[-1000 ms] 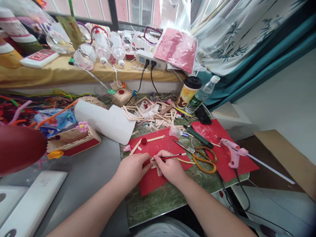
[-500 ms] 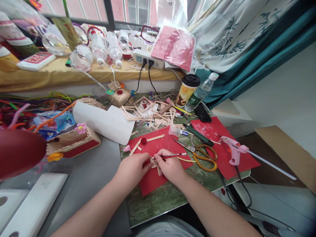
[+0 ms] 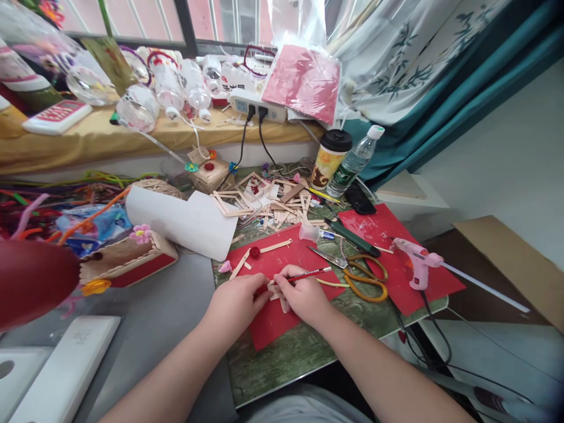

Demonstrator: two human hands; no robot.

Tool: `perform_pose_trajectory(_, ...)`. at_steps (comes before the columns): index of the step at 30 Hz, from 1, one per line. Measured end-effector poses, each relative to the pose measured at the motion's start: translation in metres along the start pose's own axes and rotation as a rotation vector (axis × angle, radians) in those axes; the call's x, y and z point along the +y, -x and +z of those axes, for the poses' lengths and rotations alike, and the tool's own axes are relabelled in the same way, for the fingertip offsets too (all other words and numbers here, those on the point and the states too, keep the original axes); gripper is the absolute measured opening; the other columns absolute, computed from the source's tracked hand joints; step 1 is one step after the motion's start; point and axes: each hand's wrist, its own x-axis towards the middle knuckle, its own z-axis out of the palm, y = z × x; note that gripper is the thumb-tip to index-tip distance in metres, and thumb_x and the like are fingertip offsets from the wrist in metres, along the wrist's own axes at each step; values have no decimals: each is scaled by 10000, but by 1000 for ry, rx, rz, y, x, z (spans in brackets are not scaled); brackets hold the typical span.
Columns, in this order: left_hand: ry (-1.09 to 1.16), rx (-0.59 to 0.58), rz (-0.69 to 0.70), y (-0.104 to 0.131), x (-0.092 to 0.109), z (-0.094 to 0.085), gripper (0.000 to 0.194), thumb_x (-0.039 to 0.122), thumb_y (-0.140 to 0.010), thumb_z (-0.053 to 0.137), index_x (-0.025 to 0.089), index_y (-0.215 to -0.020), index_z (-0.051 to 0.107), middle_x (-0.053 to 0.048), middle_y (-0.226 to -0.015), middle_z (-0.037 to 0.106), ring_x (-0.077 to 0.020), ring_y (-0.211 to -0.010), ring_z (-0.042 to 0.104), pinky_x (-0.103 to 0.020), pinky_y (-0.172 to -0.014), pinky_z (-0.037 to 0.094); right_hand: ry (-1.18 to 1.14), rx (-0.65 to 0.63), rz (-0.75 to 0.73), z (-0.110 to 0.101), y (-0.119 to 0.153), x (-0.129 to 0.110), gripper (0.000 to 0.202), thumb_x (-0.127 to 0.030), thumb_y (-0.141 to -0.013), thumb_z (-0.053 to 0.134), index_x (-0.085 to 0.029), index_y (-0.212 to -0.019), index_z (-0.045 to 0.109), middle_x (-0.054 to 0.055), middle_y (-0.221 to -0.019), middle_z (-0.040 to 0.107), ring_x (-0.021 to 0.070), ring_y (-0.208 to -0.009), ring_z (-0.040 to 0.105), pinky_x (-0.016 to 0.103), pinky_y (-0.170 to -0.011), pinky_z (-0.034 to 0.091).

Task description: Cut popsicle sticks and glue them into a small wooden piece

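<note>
Over the red sheet (image 3: 273, 330) my two hands meet at a small piece made of wooden craft sticks (image 3: 278, 297). My left hand (image 3: 235, 302) pinches its left side. My right hand (image 3: 304, 296) is closed around a red pencil (image 3: 311, 274), whose pale end points right; its other end lies at the sticks. Whether the right fingers also grip the sticks is hidden. Behind the hands, a dark red rolled flower (image 3: 254, 252) sits by loose craft sticks (image 3: 277, 246), and a pink flower (image 3: 225, 267) lies at the sheet's left edge.
Scissors (image 3: 365, 276) with orange handles and a green utility knife (image 3: 353, 237) lie to the right. A pink glue gun (image 3: 418, 260) rests on a second red sheet (image 3: 396, 294), its cord hanging off the edge. A cup (image 3: 331, 158) and bottle (image 3: 355, 161) stand behind piled sticks (image 3: 282, 202).
The camera view has shifted slightly, moving the background a little left. Both hands stay almost in place at the sticks, and the pencil's pale end has risen slightly.
</note>
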Motion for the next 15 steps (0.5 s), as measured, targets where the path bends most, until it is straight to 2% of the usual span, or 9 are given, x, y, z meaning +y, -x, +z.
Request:
perform_pose_trajectory(6,1,1,0,0,-1,1,175,384,-942,576,248,-832,563,19,-789,679,-156,-710,587,-261,-585,271,32,14,-12,-1,0,-2,279,-423,-1038,476,-248,-830,540,-83,-449,538,133,-420,562,240,-538,463)
perform_pose_trajectory(15,5,-9,5,-1,1,-2,142,358,-938,576,246,-850,580,8,-806,685,-161,-736,602,-258,-601,292,34,14,-16,-2,1,-2,299,-446,-1043,458,-247,-832,533,-86,-448,529,133,-406,564,238,-524,461)
